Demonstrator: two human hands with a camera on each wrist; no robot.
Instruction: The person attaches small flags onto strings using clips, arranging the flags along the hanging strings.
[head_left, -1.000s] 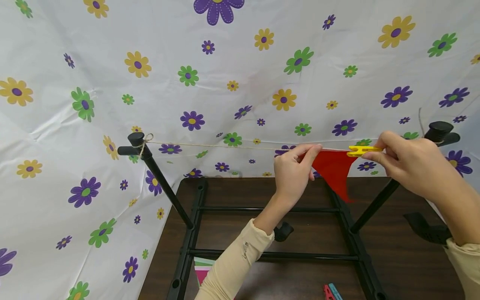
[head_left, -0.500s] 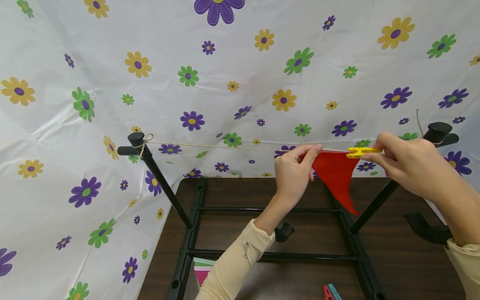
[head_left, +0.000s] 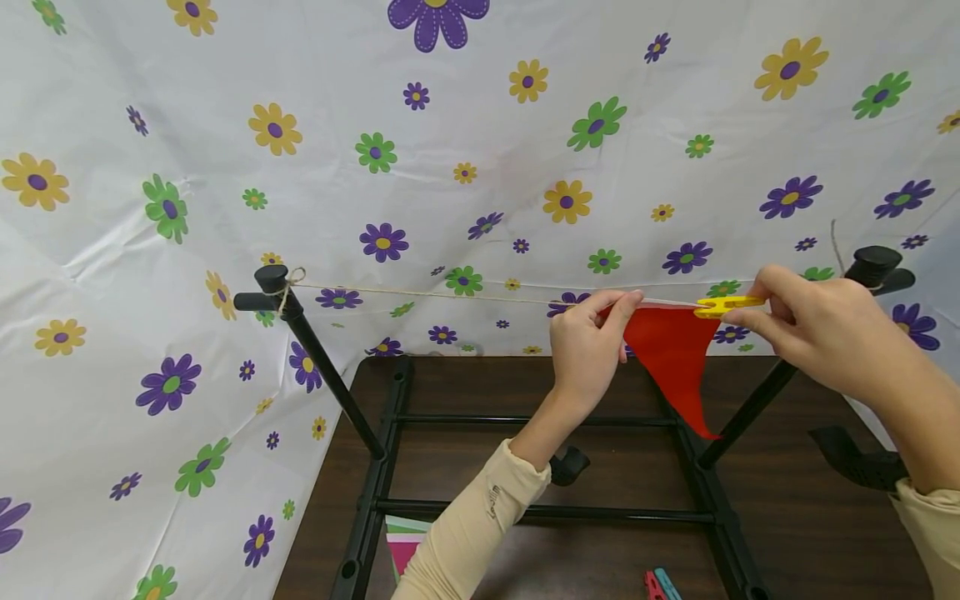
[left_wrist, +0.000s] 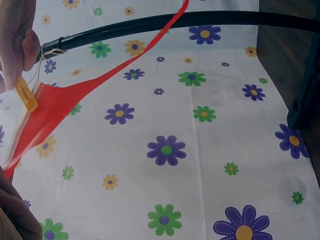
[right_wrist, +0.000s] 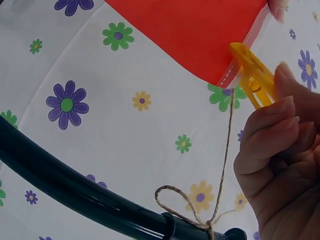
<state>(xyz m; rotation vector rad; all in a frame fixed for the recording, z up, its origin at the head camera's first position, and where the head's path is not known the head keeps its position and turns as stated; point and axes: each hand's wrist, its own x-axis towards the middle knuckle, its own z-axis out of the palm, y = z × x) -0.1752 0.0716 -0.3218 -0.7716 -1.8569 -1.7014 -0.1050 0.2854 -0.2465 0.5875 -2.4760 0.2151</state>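
Observation:
A red triangular pennant [head_left: 671, 354] with a white top edge hangs at a thin twine [head_left: 450, 293]. With thumb and fingers my left hand [head_left: 588, 346] pinches the pennant's top left corner at the twine. My right hand [head_left: 832, 333] grips a yellow clothespin [head_left: 723, 307] by its handle ends. The clothespin's nose lies over the pennant's top right corner, as the right wrist view shows; the twine runs from there to a bow on the black post. In the left wrist view the pennant [left_wrist: 60, 107] stretches between both hands.
A black frame [head_left: 693, 462] with two slanted posts, left post [head_left: 330, 375] and right post [head_left: 750, 408], stands on a dark wooden table [head_left: 825, 533]. A red clothespin [head_left: 654, 585] and a blue clothespin [head_left: 667, 582] lie in front. Coloured pennants [head_left: 405, 548] lie by the left sleeve. Flowered cloth [head_left: 450, 117] hangs behind.
The pennant's lower tip has swung down and to the right, and its top edge has come out a little straighter. Both hands have stayed nearly in place, with the clothespin at the right corner throughout.

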